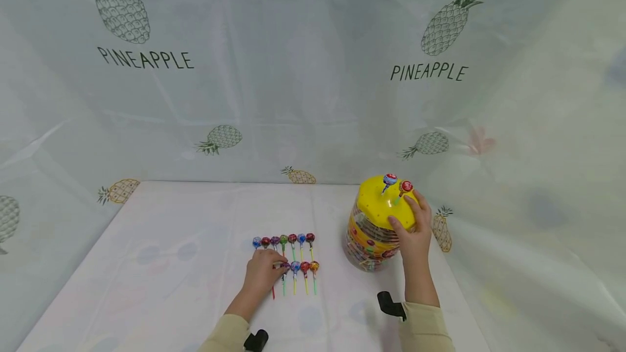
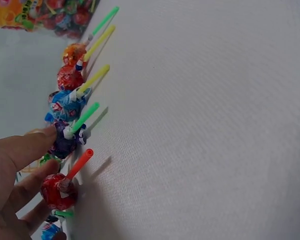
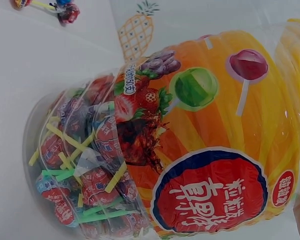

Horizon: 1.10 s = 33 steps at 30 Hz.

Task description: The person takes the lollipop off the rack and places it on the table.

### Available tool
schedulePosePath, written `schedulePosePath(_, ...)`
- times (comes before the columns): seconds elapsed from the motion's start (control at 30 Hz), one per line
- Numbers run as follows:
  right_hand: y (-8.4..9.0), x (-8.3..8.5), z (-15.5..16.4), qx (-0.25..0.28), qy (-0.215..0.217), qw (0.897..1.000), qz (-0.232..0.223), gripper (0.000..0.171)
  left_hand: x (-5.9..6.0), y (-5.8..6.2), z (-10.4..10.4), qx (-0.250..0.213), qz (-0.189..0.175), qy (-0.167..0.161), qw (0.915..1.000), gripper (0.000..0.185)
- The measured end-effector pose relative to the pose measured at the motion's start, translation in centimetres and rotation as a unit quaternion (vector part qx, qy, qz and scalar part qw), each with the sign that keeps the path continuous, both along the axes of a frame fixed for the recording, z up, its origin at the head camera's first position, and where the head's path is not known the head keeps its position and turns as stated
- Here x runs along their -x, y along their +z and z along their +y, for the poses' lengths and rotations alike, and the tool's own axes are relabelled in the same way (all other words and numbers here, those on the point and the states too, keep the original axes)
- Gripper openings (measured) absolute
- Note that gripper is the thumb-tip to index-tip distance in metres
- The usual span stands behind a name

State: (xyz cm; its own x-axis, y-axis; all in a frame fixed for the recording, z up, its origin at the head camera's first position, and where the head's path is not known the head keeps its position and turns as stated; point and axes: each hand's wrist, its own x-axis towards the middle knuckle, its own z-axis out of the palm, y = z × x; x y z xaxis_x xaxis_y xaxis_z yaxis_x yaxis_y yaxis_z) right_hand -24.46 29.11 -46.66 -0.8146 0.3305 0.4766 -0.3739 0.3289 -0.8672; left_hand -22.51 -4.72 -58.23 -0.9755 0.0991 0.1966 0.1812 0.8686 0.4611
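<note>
Two rows of wrapped lollipops lie on the white table. My left hand (image 1: pixel 264 274) is at the left end of the nearer row. In the left wrist view its thumb touches a purple lollipop (image 2: pixel 65 142), and its other fingers lie behind a red lollipop (image 2: pixel 59 192) with a red stick. On the right stands a clear ribbed jar (image 1: pixel 368 246) of lollipops with an orange label and yellow lid (image 1: pixel 379 205). My right hand (image 1: pixel 415 227) rests spread over the lid's right side. A blue lollipop (image 1: pixel 389 180) and a red-wrapped lollipop (image 1: pixel 406 187) stand in the lid.
The farther row includes a green lollipop (image 1: pixel 283 240); part of that row is behind my left hand. A pineapple-printed sheet (image 1: pixel 303 69) hangs behind the table (image 1: pixel 195 232) and along its sides. Black wrist mounts (image 1: pixel 391 305) sit at both sleeves.
</note>
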Motion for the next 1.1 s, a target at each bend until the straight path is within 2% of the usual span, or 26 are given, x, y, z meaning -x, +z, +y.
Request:
schedulePosePath(0.13,0.0,0.1,0.0,0.000,0.002,1.000,-0.002,0.047,-0.1,0.1,-0.1,-0.008,-0.015,0.001,0.9999,0.024)
schedulePosePath(0.27,0.0,0.1,0.0,0.003,0.003,1.000,-0.009,0.047,-0.2,0.2,-1.1,-0.035,-0.020,0.005,0.9992,0.033)
schedulePosePath(0.4,0.2,0.0,0.1,0.006,0.002,1.000,-0.021,0.049,-0.5,0.3,-2.2,-0.058,-0.030,0.011,0.9978,0.030)
schedulePosePath(0.57,0.4,-0.2,0.3,0.007,0.001,1.000,-0.026,0.050,-0.8,0.4,-2.6,-0.090,-0.067,0.001,0.9936,0.026)
schedulePosePath(0.63,0.5,-0.2,0.3,0.014,0.006,1.000,-0.027,0.050,-0.9,0.3,-2.5,-0.096,-0.065,-0.004,0.9933,0.024)
schedulePosePath(0.8,0.4,-0.2,0.1,0.019,0.010,1.000,-0.020,0.048,-0.9,0.0,-2.4,-0.081,-0.031,-0.011,0.9961,0.020)
schedulePosePath(1.1,-0.2,0.1,0.1,0.010,0.010,1.000,0.007,0.048,-0.8,-0.2,-2.1,-0.097,-0.028,-0.002,0.9949,0.021)
